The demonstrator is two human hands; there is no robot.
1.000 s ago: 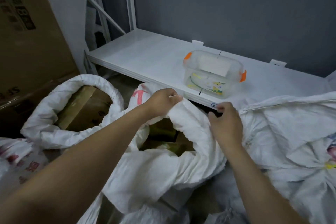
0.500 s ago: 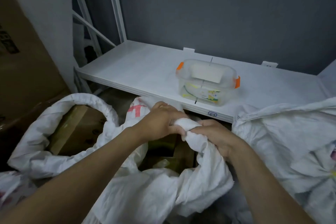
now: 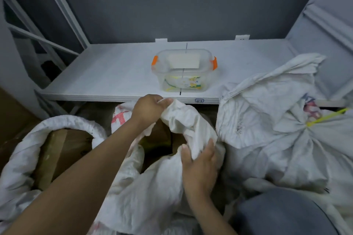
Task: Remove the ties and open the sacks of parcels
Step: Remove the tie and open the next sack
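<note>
A white woven sack (image 3: 152,192) stands open in the middle, brown parcels showing in its mouth. My left hand (image 3: 149,108) grips the far side of its rolled rim. My right hand (image 3: 198,166) holds the near right side of the same rim, fingers curled over the fabric. To the left a second white sack (image 3: 21,160) is open with a cardboard parcel inside. On the right a third white sack (image 3: 277,139) is bunched closed by a yellow tie (image 3: 324,117).
A white shelf (image 3: 114,74) runs across behind the sacks, carrying a clear plastic box (image 3: 183,70) with orange latches. A grey wall backs it. A cardboard box (image 3: 11,120) stands at the far left. My grey-clad knee (image 3: 282,213) fills the lower right.
My hands were together on the rim's far side; the right one has slid down to the near right side, spreading the mouth wider. The view has swung right.
</note>
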